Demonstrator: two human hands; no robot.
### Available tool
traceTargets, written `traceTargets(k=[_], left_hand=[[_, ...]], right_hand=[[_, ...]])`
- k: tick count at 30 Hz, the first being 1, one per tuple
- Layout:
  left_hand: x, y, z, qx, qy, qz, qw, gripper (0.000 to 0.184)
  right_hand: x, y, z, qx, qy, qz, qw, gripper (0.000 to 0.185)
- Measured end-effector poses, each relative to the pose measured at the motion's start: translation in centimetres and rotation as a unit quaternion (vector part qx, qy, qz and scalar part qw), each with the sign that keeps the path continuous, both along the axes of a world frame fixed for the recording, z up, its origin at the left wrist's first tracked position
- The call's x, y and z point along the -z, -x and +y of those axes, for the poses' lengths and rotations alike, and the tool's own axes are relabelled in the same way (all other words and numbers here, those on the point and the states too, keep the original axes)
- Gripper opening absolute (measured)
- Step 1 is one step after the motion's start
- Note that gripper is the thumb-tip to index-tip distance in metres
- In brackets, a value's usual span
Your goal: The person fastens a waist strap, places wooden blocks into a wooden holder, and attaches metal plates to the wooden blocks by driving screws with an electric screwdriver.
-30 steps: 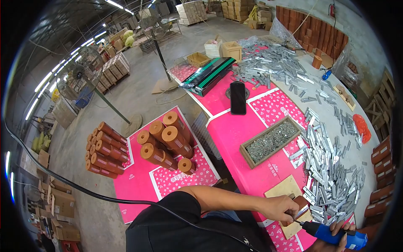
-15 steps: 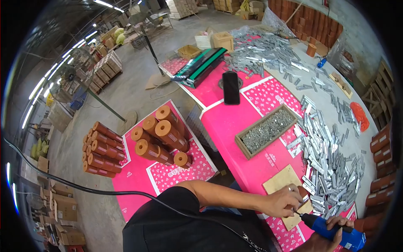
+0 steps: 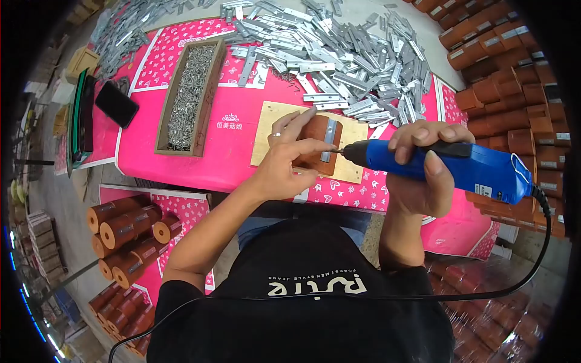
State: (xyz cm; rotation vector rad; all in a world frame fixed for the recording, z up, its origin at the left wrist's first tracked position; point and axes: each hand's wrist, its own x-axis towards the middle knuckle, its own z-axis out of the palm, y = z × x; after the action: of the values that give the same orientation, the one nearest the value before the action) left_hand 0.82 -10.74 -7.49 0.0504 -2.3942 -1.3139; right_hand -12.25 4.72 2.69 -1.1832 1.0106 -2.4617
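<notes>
We find the right hand (image 3: 431,178) gripping the driver (image 3: 469,170), its bit reaching the strip (image 3: 330,131) on the block (image 3: 314,131). The block lies on the board (image 3: 264,130). The left hand's (image 3: 283,166) fingers bend around the block's side; we cannot tell whether they pinch anything

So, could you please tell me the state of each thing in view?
Left hand: at the cylinder
Right hand: gripping the driver
Driver: tip close to the strip
Strip: on the cylinder
Cylinder: resting on the board
Board: flat
Box: open, filled
Phone: screen dark
</notes>
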Motion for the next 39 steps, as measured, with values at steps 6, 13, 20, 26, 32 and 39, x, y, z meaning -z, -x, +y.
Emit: traceTargets(k=[6,13,20,26,32,39], left_hand=[[0.7,0.3,0.1,-0.01,-0.003,-0.012,1.0,0.052],[1.2,0.3,0.4,-0.026,0.012,-0.004,1.0,0.044],[2.2,1.0,1.3,-0.038,0.003,0.034,0.999,0.047],[2.1,0.8,1.1,-0.027,-0.004,0.023,0.999,0.049],[2.1,1.0,1.1,-0.023,-0.012,0.023,0.999,0.062],[1.7,1.0,0.0,0.006,-0.033,-0.047,0.998,0.101]], right_hand=[[0.8,0.0,-0.4,0.006,-0.02,-0.01,1.0,0.036],[1.0,0.0,-0.6,0.001,-0.034,-0.018,0.999,0.036],[1.0,-0.6,-0.9,-0.012,-0.052,-0.006,0.999,0.033],[1.4,-0.9,-0.8,0.007,-0.09,0.022,0.996,0.035],[1.7,-0.7,-0.9,-0.023,-0.076,0.06,0.995,0.037],[2.2,0.5,-1.3,-0.046,-0.056,0.069,0.995,0.032]])
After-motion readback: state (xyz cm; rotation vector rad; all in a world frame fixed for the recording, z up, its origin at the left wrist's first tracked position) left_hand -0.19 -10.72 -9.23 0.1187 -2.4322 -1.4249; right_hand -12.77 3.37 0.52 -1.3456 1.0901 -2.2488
